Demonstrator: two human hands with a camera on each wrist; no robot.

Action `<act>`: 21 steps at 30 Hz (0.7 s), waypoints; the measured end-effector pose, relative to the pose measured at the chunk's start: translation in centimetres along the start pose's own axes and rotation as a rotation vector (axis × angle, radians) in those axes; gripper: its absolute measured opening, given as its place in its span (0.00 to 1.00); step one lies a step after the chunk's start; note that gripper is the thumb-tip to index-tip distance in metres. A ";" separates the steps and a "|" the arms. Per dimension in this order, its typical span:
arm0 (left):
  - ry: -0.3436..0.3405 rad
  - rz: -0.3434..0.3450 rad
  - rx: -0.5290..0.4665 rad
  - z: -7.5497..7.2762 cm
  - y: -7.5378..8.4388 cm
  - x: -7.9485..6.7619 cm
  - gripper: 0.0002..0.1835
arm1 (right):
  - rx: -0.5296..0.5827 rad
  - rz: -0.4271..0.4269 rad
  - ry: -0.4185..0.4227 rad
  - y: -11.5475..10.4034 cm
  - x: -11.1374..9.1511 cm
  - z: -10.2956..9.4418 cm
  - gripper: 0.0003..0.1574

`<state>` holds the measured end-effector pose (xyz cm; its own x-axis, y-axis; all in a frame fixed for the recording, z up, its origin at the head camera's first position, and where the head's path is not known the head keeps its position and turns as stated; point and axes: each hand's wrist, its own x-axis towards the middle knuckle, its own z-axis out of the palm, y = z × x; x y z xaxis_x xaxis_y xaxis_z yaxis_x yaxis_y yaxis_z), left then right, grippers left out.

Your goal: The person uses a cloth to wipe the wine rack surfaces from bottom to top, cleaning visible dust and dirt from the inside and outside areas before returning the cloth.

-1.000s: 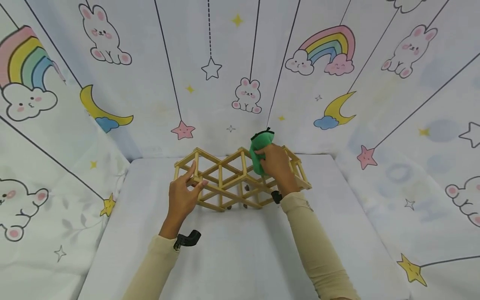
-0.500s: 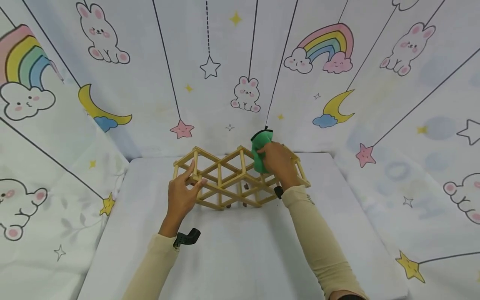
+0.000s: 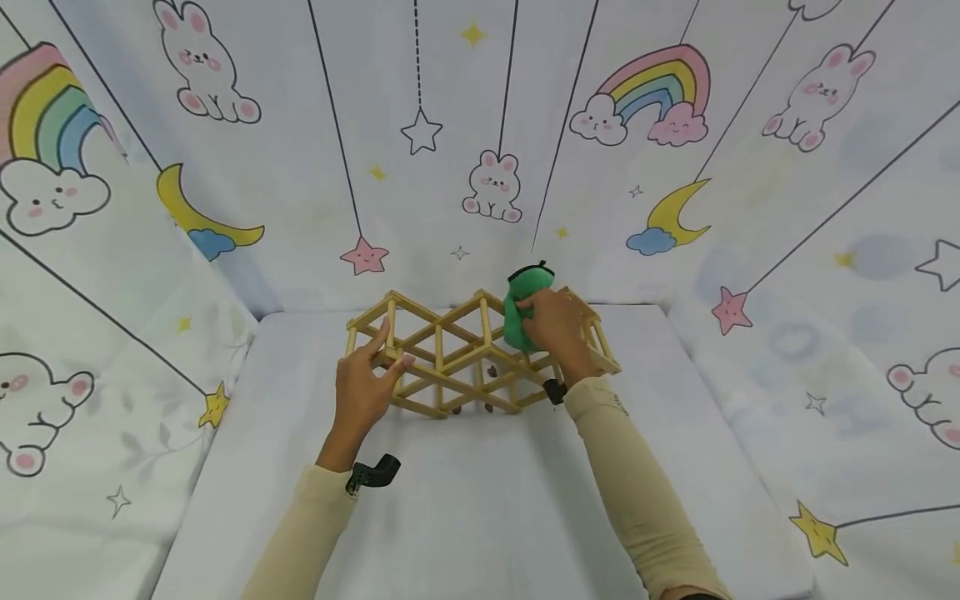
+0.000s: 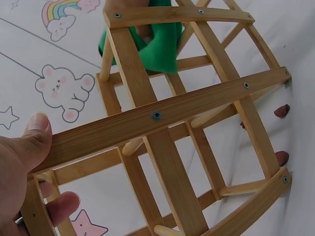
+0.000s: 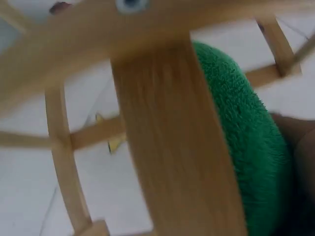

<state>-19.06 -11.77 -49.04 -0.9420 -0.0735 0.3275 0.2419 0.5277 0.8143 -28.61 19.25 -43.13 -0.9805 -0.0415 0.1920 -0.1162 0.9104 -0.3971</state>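
A wooden lattice rack (image 3: 440, 372) of crossed slats joined by round dowels stands near the back of the table. My left hand (image 3: 363, 392) grips its left end; in the left wrist view the thumb (image 4: 37, 137) lies over the front slat and the fingertips come round behind. My right hand (image 3: 558, 329) holds a fluffy green cloth (image 3: 517, 325) with a dark edge, bunched at the right part of the rack. In the right wrist view the cloth (image 5: 246, 132) shows behind a wide slat (image 5: 177, 137), and the right fingers are mostly hidden.
The white table (image 3: 465, 517) reaches back to a pale backdrop (image 3: 300, 208) printed with rabbits, stars and rainbows. Small brown spots (image 4: 282, 110) show on the white surface beyond the slats. A black strap mount (image 3: 375, 475) sits on the left wrist.
The right hand and the green cloth have shifted slightly, the cloth's top edge now a little lower and further right. The left hand and the rack stay in place.
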 end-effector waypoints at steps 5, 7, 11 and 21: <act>0.004 -0.005 0.000 0.3 0.1 0.1 0.42 | 0.081 -0.010 0.150 0.5 -0.3 0.0 0.23; 0.014 -0.015 -0.005 0.3 0.2 0.1 0.42 | 0.010 -0.045 0.074 0.4 -0.4 -0.1 0.24; 0.013 -0.009 -0.005 0.3 0.2 0.1 0.42 | -0.126 -0.083 -0.166 0.0 -0.7 -1.2 0.24; 0.017 -0.024 0.010 0.5 0.1 -0.1 0.42 | -0.128 -0.109 -0.118 0.2 -2.1 -0.8 0.27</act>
<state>-19.08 -11.29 -49.20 -0.9434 -0.1002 0.3163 0.2173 0.5338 0.8172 -26.47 19.83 -42.88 -0.9759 -0.1832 0.1182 -0.2086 0.9425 -0.2611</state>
